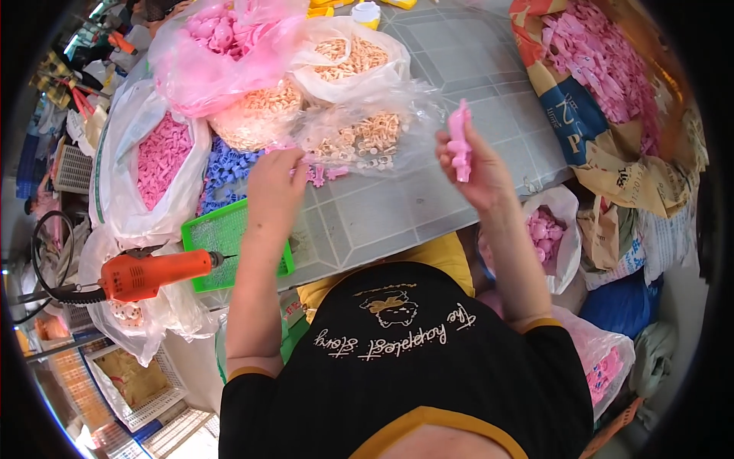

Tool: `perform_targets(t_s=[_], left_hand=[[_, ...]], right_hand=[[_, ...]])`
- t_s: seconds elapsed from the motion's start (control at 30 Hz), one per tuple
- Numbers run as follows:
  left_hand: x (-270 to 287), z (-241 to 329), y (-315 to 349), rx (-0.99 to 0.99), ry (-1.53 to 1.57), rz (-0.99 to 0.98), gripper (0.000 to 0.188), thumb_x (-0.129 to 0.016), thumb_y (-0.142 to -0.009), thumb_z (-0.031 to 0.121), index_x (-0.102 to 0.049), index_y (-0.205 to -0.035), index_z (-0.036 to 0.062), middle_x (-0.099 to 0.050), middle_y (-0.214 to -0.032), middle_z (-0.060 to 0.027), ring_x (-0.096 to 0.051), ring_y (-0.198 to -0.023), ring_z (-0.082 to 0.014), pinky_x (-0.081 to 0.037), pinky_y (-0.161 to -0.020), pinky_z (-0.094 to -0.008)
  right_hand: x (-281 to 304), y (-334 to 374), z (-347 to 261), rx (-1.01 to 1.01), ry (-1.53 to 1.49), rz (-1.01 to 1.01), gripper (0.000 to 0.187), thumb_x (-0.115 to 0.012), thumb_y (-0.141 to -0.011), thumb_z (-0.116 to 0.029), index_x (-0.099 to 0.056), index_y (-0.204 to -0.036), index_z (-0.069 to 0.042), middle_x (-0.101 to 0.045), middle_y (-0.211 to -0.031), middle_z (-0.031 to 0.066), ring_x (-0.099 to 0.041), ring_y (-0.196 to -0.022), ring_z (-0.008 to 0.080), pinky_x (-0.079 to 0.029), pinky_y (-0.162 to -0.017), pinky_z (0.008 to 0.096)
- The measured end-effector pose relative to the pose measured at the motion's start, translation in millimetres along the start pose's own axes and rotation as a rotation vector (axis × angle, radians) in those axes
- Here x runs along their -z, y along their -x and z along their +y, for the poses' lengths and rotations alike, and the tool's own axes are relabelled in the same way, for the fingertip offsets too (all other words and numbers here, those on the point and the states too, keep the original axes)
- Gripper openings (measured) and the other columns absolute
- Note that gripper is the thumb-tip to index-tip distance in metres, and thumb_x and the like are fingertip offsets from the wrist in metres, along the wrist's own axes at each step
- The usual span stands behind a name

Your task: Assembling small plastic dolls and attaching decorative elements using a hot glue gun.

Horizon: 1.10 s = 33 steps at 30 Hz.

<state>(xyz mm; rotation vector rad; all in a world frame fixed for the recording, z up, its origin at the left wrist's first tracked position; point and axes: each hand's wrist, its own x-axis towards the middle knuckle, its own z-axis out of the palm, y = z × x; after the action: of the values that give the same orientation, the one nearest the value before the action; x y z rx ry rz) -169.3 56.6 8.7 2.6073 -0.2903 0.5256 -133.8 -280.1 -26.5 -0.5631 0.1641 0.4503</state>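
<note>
In my right hand [489, 172], raised over the table's right side, is a long pink plastic part [459, 145] held upright between fingers and thumb. My left hand [277, 180] reaches down at the near edge of the bags, its fingers curled and slightly blurred; what they hold, if anything, is hidden. Right beside those fingers lie small pink plastic pieces [329, 174]. Blue plastic pieces [229, 168] are heaped just left of the hand. Beyond it a crumpled clear bag [420, 115] lies spread around small beige pieces [375, 134]. Below my left wrist sits a green tray [197, 229], partly covered by my forearm.
An orange electric screwdriver [157, 274] juts in at the left, its bit over the green tray. White bags [115, 180] of pink and beige parts crowd the grey table's [436, 195] left and back. A large paper sack [627, 180] of pink parts stands at right.
</note>
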Motion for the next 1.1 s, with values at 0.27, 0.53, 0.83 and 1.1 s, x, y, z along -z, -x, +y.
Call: perform_targets(t_s=[0.27,0.53,0.83,1.1], left_hand=[[-50,41,-32,-0.203,-0.038,-0.106,0.013,-0.065,-0.082,0.005,-0.071,-0.093,0.0051,-0.064,-0.086,-0.0108,-0.060,-0.089,-0.0320,-0.049,-0.081,-0.0418],[-36,31,-36,-0.211,0.138,-0.173,0.023,-0.059,-0.084,0.001,-0.071,-0.103,0.0048,-0.068,-0.100,-0.0132,-0.062,-0.098,-0.0328,-0.049,-0.087,-0.0429],[16,-21,-17,0.213,-0.011,-0.211,0.019,-0.058,-0.088,0.008,-0.072,-0.100,0.0042,-0.070,-0.096,-0.0163,-0.064,-0.094,-0.0358,-0.050,-0.085,-0.0442],[38,-58,-6,0.268,-0.303,-0.004,0.018,-0.060,-0.088,0.013,-0.074,-0.096,0.0051,-0.072,-0.095,-0.0164,-0.067,-0.092,-0.0358,-0.051,-0.084,-0.0462]], right_hand=[[-30,18,31,-0.025,-0.123,0.060,0.054,-0.059,-0.096,-0.017,-0.036,-0.142,0.001,-0.052,-0.136,0.0257,-0.065,-0.105,0.0350,-0.056,-0.095,0.0506],[-36,37,21,0.132,-0.014,-0.144,0.060,-0.051,-0.096,-0.017,-0.029,-0.150,-0.003,-0.046,-0.144,0.0200,-0.055,-0.124,0.0341,-0.038,-0.111,0.0599],[-59,-9,41,0.029,0.168,-0.254,0.056,-0.060,-0.095,-0.014,-0.036,-0.145,-0.005,-0.046,-0.143,0.0171,-0.058,-0.121,0.0365,-0.045,-0.106,0.0571],[-66,-59,73,-0.210,0.038,-0.450,0.066,-0.071,-0.087,-0.017,-0.038,-0.143,-0.005,-0.054,-0.137,0.0147,-0.060,-0.118,0.0336,-0.050,-0.102,0.0556]])
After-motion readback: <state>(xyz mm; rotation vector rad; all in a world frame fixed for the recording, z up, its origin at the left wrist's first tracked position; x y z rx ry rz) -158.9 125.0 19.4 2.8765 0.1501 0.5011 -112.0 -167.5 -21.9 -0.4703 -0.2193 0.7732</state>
